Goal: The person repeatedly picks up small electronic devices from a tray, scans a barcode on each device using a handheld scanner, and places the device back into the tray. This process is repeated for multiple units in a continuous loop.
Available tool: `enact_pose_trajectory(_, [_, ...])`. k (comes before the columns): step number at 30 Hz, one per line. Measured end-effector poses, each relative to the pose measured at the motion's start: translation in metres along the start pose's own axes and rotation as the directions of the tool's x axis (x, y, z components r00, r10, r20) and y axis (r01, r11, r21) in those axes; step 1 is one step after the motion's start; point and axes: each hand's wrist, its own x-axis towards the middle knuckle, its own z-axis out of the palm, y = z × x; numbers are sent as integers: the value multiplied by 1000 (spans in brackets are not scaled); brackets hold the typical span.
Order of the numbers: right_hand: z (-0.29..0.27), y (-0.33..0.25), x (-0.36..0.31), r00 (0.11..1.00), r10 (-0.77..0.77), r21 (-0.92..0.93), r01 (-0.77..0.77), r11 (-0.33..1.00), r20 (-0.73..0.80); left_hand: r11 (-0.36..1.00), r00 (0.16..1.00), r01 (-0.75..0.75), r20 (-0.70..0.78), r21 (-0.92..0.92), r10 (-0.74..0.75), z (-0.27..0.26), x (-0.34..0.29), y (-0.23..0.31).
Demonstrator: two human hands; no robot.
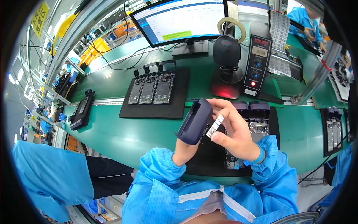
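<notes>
Above the near edge of the bench, a dark navy plastic housing [196,123] with a hollow front is held tilted in my left hand [185,148]. That hand is mostly hidden behind the housing. Between thumb and fingers of my right hand [238,136] sits a small white printed label [215,126], right beside the housing's right side. Whether the label touches the housing I cannot tell. Under my hands lies a black mat [209,162]. On it, partly covered by my right hand, are opened devices with bare circuit boards [259,126] and raised dark housings.
Further left, a second black mat [126,110] carries three opened devices [152,89]. Behind stand a monitor [182,22], a barcode scanner [227,52] glowing red, a tape roll [241,33] and a black control box [257,56]. A co-worker's sleeve [48,171] shows at left.
</notes>
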Motion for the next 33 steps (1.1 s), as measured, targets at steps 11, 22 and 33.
enact_pose_trajectory(11, [0,-5,0,990,-121,-294,95,951,-72,995,994,102,48,-8,-101,4,1,9])
enact_pose_trajectory(22, [-2,-18,-1,989,64,-106,-78,991,-132,988,989,110,106,-105,-99,10,0,15])
enact_pose_trajectory(33, [-105,22,36,586,-435,-439,146,887,-684,975,990,79,-102,-209,-102,-3,-13,-6])
